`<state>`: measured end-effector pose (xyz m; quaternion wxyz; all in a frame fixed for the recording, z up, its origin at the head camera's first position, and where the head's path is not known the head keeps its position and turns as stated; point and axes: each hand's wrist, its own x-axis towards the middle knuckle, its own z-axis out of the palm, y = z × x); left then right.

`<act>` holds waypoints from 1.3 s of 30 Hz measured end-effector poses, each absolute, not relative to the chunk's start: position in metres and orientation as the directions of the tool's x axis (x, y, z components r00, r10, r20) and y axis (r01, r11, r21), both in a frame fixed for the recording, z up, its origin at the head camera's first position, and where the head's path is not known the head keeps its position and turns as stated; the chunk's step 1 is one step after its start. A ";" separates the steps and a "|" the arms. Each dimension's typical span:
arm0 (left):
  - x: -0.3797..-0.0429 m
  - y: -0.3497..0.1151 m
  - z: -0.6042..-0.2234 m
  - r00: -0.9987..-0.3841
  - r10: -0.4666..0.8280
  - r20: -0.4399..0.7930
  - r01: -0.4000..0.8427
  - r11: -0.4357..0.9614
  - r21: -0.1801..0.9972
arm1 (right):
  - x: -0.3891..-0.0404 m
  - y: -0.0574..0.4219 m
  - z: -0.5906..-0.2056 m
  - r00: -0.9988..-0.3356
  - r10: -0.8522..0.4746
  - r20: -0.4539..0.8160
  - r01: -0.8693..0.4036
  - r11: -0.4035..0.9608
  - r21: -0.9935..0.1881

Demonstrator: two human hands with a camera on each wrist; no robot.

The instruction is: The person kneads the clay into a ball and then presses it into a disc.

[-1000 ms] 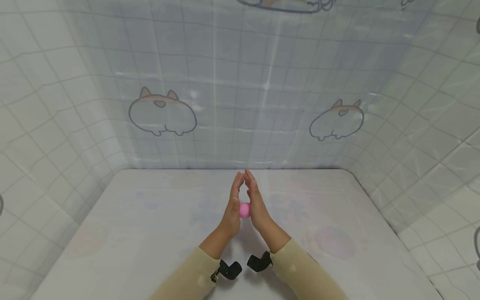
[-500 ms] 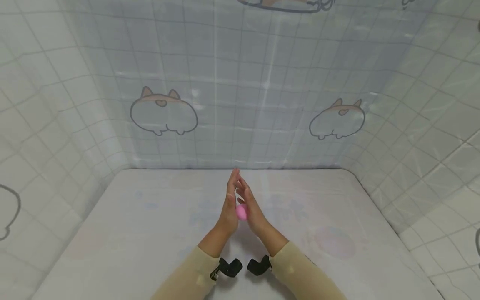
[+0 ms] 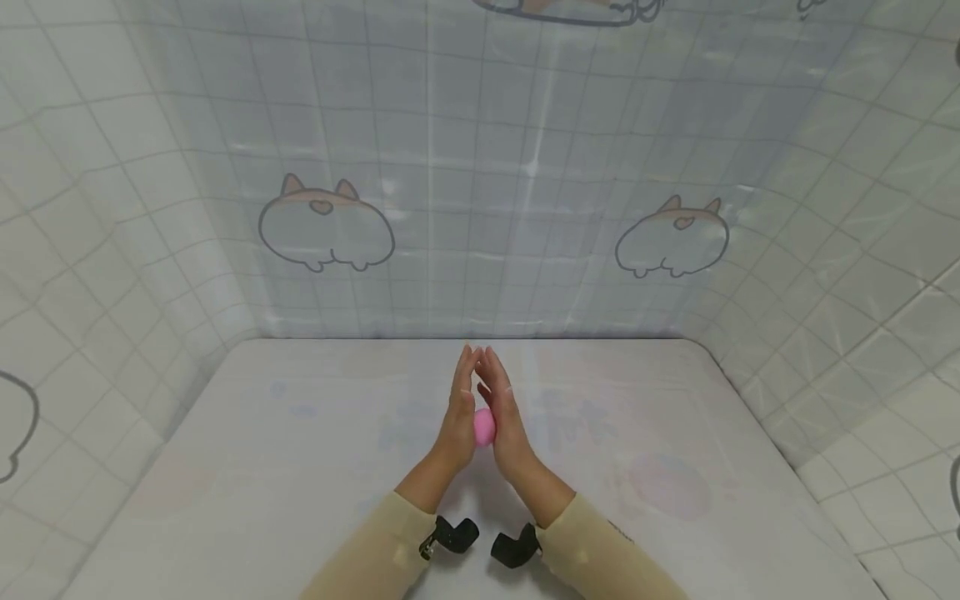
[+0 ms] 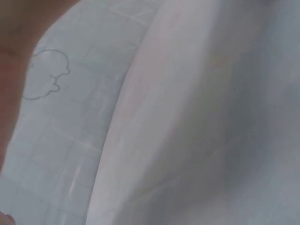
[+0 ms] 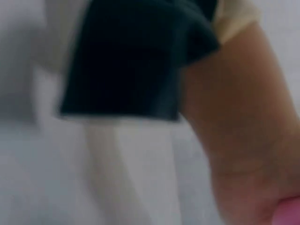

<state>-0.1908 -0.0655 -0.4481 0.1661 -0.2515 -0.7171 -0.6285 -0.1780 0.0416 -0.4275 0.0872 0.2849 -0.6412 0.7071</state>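
Observation:
Between the palms of my left hand [image 3: 455, 427] and right hand [image 3: 512, 432], a small pink ball [image 3: 484, 427] that looks like soft clay is pressed near the middle of the table. Both hands stand on edge, fingers straight and pointing away from me, with the fingertips close together. The ball looks slightly taller than wide. In the right wrist view, part of the pink ball [image 5: 288, 214] shows at the bottom right corner against the base of a palm. The left wrist view has only a blurred bit of a wrist along its left edge; the ball is out of its sight.
A pale table [image 3: 300, 475] with faint printed patches lies under the hands. Grid-patterned sheeting with animal drawings [image 3: 326, 229] rises behind it and at both sides. A black wrist camera [image 3: 456, 535] sits on the left cuff, another [image 3: 515, 547] on the right.
The palms have slid back and forth against each other: the left hand went forward then back, the right hand has come slightly nearer me. The pink ball has shifted a little left and nearer.

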 end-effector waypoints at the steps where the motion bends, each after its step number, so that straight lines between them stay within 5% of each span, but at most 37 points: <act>1: -0.190 -0.065 -0.449 -0.812 0.168 0.559 0.577 0.081 0.813 | -0.178 0.043 -0.425 -0.821 -0.230 0.523 -0.499 -0.155 -0.853; 17: -0.172 -0.061 -0.453 -0.749 0.365 0.553 0.588 -0.018 0.809 | -0.192 0.056 -0.416 -0.839 -0.070 0.540 -0.518 -0.202 -0.831; 28: -0.171 -0.060 -0.445 -0.742 0.313 0.593 0.574 -0.160 0.803 | -0.202 0.060 -0.442 -0.862 -0.257 0.437 -0.428 -0.095 -0.899; 39: -0.178 -0.064 -0.434 -0.797 0.129 0.591 0.585 -0.082 0.807 | -0.191 0.053 -0.446 -0.847 -0.414 0.332 -0.383 0.043 -0.923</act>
